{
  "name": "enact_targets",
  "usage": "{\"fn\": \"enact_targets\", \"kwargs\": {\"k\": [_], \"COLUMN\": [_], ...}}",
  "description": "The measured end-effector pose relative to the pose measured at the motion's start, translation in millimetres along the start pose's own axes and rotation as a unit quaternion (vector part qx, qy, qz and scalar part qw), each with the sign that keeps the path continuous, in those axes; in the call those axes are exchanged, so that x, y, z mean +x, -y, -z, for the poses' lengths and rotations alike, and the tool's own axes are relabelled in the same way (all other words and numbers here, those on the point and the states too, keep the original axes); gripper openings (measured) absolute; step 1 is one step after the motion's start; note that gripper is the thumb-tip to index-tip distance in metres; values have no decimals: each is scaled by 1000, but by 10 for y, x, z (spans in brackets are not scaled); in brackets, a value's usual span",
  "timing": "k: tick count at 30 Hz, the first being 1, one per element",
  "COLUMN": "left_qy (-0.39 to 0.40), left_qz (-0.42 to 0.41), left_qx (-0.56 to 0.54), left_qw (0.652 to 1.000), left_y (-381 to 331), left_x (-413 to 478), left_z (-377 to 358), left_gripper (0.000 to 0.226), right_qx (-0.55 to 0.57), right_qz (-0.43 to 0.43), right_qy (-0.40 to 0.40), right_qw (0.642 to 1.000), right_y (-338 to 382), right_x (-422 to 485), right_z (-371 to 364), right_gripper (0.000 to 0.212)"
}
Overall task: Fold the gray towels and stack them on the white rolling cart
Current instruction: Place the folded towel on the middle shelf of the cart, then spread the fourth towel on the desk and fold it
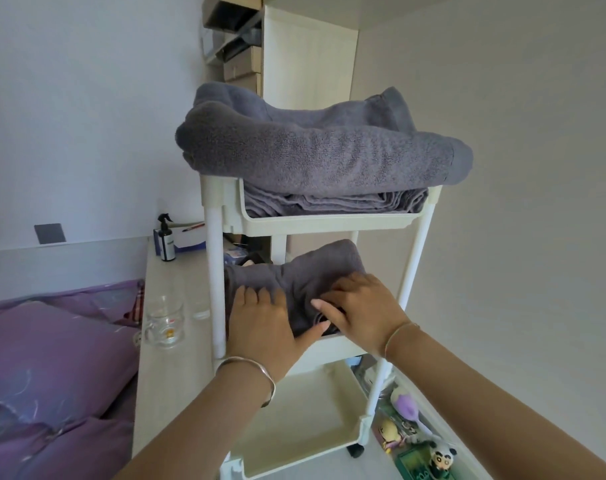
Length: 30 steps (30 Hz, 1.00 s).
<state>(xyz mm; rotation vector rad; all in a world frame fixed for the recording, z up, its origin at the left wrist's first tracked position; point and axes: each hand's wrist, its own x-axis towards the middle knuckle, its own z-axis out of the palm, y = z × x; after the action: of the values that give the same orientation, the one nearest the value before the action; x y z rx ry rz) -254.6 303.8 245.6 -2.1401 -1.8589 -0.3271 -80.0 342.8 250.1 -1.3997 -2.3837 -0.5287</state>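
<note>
The white rolling cart (329,221) has three tiers. Its top tier holds a stack of folded gray towels (315,154), with the biggest one overhanging both sides. On the middle tier lies another folded gray towel (294,271). My left hand (263,323) lies flat on the left part of this towel, fingers straight and thumb stretched out to the right. My right hand (360,306) rests on the towel's right front corner, fingers bent over the folded edge. The bottom tier (294,417) holds nothing.
A pale side table (166,368) left of the cart carries a glass mug (163,323), a spray bottle (165,239) and a tissue box. A bed with purple bedding (52,375) lies far left. Toys and small items (415,438) crowd the floor to the cart's right.
</note>
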Motion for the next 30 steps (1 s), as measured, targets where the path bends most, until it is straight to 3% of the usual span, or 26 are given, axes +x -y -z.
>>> {"fn": "enact_targets", "kwargs": {"k": [2,5,8,13,15,17,19,21,24,30], "left_qy": [44,117,140,168,178,156,135,181,241,189], "left_qz": [-4,-21,-25,1,26,34,23,22,23,-1], "left_qx": [24,52,85,66,41,-10,-66,-99,-97,-69], "left_qw": [999,992,986,984,983,987,988,978,965,980], "left_y": [2,16,26,18,11,24,48,65,43,23], "left_x": [-38,-96,-108,-98,-58,19,103,142,119,59], "left_z": [-12,-58,-83,-85,-67,-44,-64,-141,-259,-281], "left_gripper": [89,89,91,95,100,87,63,51,54,56], "right_qx": [-15,30,63,44,60,78,106,114,91,91], "right_qz": [-46,-89,-99,-152,-148,-108,-81,-92,-126,-149], "right_qy": [75,72,78,126,106,83,119,160,137,135], "right_qw": [996,993,990,979,981,988,984,976,978,975], "right_y": [-12,-46,-44,-71,-53,-3,49,73,45,23], "right_x": [-125,-270,-379,-325,-227,-121,-62,-99,-262,-391], "right_z": [-56,-131,-167,-134,-95,-85,-94,-130,-96,-48], "right_gripper": [89,89,91,68,62,54,45,44,45,45]}}
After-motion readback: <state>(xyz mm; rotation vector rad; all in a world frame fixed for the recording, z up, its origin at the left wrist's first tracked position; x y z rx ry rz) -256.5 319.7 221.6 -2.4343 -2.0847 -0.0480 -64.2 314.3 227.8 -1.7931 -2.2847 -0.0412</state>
